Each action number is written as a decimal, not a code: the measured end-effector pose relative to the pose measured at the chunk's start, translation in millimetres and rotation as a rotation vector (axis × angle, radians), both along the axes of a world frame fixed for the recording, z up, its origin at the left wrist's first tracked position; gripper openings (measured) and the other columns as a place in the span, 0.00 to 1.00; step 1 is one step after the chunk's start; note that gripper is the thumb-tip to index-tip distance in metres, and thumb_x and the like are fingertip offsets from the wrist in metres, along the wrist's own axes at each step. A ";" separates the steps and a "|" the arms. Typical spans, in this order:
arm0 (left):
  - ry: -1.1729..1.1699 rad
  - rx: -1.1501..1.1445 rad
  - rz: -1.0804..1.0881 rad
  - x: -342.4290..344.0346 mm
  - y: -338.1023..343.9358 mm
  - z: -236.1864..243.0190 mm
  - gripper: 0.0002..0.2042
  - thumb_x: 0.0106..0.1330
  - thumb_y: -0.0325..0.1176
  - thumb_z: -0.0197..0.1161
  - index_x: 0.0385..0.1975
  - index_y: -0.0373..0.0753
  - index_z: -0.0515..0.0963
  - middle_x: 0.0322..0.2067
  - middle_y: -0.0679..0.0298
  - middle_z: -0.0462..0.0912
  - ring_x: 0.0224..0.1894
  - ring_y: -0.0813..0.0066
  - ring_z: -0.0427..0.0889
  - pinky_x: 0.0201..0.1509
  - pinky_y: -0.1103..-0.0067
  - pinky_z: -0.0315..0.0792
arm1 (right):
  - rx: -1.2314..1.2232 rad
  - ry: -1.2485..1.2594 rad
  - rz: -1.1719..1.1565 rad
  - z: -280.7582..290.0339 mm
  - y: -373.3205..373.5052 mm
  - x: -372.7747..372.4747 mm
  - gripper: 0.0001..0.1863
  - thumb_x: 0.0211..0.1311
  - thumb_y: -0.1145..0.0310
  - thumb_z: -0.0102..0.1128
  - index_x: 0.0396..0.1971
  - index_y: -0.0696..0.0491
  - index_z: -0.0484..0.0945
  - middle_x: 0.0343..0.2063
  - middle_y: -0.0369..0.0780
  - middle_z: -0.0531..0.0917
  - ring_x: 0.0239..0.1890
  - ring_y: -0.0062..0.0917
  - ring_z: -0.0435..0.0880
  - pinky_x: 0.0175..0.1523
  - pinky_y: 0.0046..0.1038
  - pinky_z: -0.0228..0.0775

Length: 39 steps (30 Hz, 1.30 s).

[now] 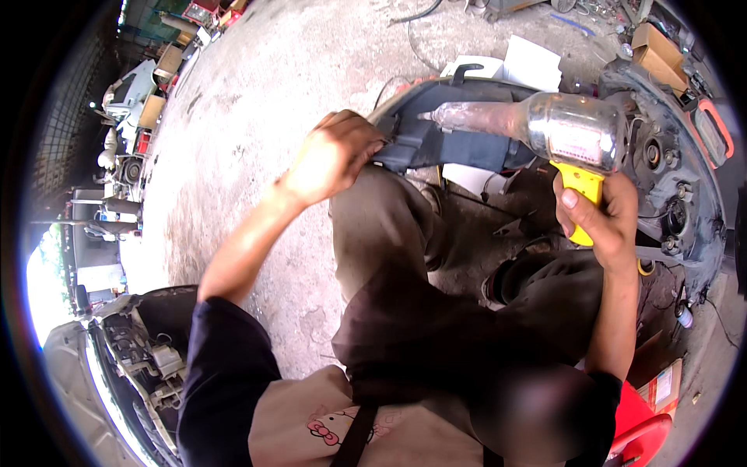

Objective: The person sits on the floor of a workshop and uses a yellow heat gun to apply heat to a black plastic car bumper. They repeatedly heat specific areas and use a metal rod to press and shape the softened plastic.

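Note:
My right hand (611, 214) is wrapped around the yellow handle of a heat gun (572, 132). The gun has a shiny metal body and a long, discoloured nozzle pointing left. Its tip is over a dark plastic car part (459, 148), which lies across in front of my knees; whether they touch I cannot tell. At the left end of that part, my left hand (338, 152) has its fingers curled over the edge. My left knee is just under this end. Part of the dark piece is hidden behind the gun.
To the right stands a large dark car part with round fittings (669, 187), with a red-framed tool (712, 132) beside it. White sheets (533, 62) lie beyond the plastic part. A red stool (642, 432) is at lower right, an open engine bay (156, 366) at lower left.

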<state>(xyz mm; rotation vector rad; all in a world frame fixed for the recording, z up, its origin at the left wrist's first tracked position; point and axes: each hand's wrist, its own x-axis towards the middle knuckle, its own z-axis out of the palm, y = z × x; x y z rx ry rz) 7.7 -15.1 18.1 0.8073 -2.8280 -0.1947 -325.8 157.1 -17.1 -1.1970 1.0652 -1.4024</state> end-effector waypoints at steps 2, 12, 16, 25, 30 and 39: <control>0.339 0.355 0.376 -3.8 20.9 5.7 0.10 0.76 0.30 0.56 0.42 0.28 0.80 0.36 0.57 0.87 0.37 0.65 0.84 0.47 0.74 0.78 | -0.020 -0.024 -0.044 2.7 0.0 2.3 0.15 0.67 0.67 0.66 0.43 0.63 0.75 0.27 0.39 0.79 0.20 0.17 0.74 0.24 0.21 0.64; 0.960 1.272 0.234 -64.4 77.1 2.5 0.12 0.76 0.31 0.59 0.49 0.27 0.76 0.33 0.52 0.87 0.30 0.72 0.85 0.37 0.78 0.79 | -0.161 -0.294 -0.222 1.8 -9.2 21.2 0.11 0.66 0.70 0.64 0.42 0.59 0.73 0.28 0.39 0.75 0.24 0.23 0.75 0.30 0.24 0.67; 0.923 1.182 0.198 -99.7 90.2 -3.5 0.11 0.74 0.28 0.61 0.48 0.26 0.76 0.33 0.54 0.88 0.31 0.76 0.85 0.38 0.80 0.80 | -0.096 -0.248 -0.187 -1.5 -9.1 24.2 0.11 0.65 0.71 0.67 0.37 0.57 0.72 0.28 0.38 0.75 0.26 0.22 0.75 0.32 0.23 0.67; 0.941 1.180 0.173 -134.1 106.7 -15.2 0.08 0.73 0.27 0.63 0.45 0.28 0.78 0.34 0.59 0.87 0.33 0.80 0.84 0.38 0.82 0.79 | -0.178 -0.224 -0.221 -5.1 -9.1 31.1 0.12 0.63 0.75 0.71 0.43 0.57 0.78 0.36 0.35 0.82 0.36 0.17 0.79 0.39 0.20 0.73; 0.920 1.007 0.150 -134.7 105.7 -17.6 0.06 0.74 0.27 0.62 0.42 0.30 0.79 0.33 0.64 0.86 0.33 0.82 0.81 0.38 0.83 0.77 | -0.096 -0.199 -0.239 -6.2 -11.9 26.5 0.12 0.64 0.72 0.71 0.42 0.58 0.78 0.33 0.35 0.82 0.31 0.16 0.80 0.36 0.20 0.74; 1.027 1.016 0.044 -141.3 99.4 -25.4 0.06 0.75 0.27 0.59 0.41 0.30 0.80 0.33 0.64 0.86 0.34 0.82 0.81 0.38 0.84 0.74 | 0.052 -0.531 -0.105 -4.6 -17.2 25.1 0.13 0.62 0.70 0.72 0.42 0.57 0.78 0.32 0.37 0.83 0.28 0.23 0.86 0.36 0.24 0.80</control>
